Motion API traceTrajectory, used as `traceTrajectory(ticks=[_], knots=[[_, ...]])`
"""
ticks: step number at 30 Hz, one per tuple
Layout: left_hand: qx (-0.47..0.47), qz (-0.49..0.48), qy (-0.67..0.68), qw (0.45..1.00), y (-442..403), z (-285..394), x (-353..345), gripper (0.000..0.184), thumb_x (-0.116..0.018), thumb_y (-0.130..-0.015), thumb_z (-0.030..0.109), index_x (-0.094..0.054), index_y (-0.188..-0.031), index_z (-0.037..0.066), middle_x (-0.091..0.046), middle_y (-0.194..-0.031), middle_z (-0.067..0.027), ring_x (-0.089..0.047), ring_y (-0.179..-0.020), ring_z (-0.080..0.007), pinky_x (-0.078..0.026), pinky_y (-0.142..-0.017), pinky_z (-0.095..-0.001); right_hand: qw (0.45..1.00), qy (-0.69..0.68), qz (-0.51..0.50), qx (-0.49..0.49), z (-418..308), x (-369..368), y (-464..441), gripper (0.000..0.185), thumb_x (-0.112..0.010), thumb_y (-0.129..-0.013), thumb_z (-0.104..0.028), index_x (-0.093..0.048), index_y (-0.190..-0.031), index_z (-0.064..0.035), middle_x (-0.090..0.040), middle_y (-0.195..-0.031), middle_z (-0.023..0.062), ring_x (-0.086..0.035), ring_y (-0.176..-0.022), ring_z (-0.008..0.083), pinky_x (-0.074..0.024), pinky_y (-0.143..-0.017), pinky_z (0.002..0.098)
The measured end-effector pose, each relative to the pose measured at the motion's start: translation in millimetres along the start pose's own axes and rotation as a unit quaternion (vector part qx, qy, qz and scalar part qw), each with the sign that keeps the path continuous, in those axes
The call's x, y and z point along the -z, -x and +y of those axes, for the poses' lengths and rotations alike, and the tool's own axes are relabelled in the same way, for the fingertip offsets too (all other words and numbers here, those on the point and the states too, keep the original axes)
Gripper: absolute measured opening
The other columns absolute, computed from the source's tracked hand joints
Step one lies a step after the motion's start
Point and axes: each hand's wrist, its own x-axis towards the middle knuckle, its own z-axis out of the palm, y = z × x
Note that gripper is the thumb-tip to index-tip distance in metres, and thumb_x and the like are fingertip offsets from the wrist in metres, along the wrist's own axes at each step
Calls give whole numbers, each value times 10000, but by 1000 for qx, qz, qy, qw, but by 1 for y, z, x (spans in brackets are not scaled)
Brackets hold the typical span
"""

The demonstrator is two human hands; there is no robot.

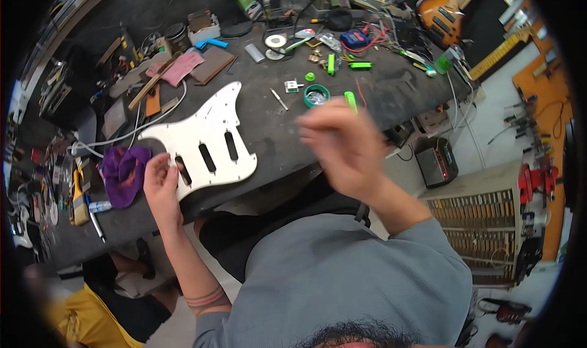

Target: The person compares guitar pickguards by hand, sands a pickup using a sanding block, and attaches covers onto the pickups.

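A white guitar pickguard (191,141) lies on the dark bench, with three long pickup slots and small holes around its rim. My left hand (162,189) is closed at the left edge of this plate, its fingertips beside the leftmost slot. Raised above the front of the bench is my right hand (345,143), smeared by motion, so its fingers and anything in them are unclear. Just beyond it sit a green ring-shaped container (317,95) and a bright green piece (350,101). A thin white pen-like stick (279,99) lies between the pickguard and that container.
A purple cloth (125,175) sits left of my left hand, near a yellow-handled tool (79,198). Across the back are a solder spool (275,41), a blue device (355,39) with red leads and a sunburst guitar body (441,13). Another person in yellow (92,317) is at lower left.
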Motion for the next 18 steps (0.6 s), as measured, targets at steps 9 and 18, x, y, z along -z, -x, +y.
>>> traceTrajectory(ticks=[9, 18], knots=[[-61, 63, -57, 995, -122, -13, -31, 259, -657, -1077, 27, -646, -1318, -67, -766, -1118, -115, -699, -1020, -134, -522, -922, -266, 946, -196, -158, 205, -131, 76, -69, 347, -727, -1006, -483, -665, -1053, -145, -557, -827, 66, -433, -641, 166, -314, -494, 307], [-97, 115, -449, 881, -152, -5, -46, 327, -728, -1015, 147, -679, -1286, -28, -768, -1021, -167, -742, -862, -252, -576, -806, -381, 930, -293, -83, 206, -99, 106, -39, 137, -814, -918, -103, -745, -1019, -164, -603, -832, -44, -451, -516, 82, -296, -478, 257]])
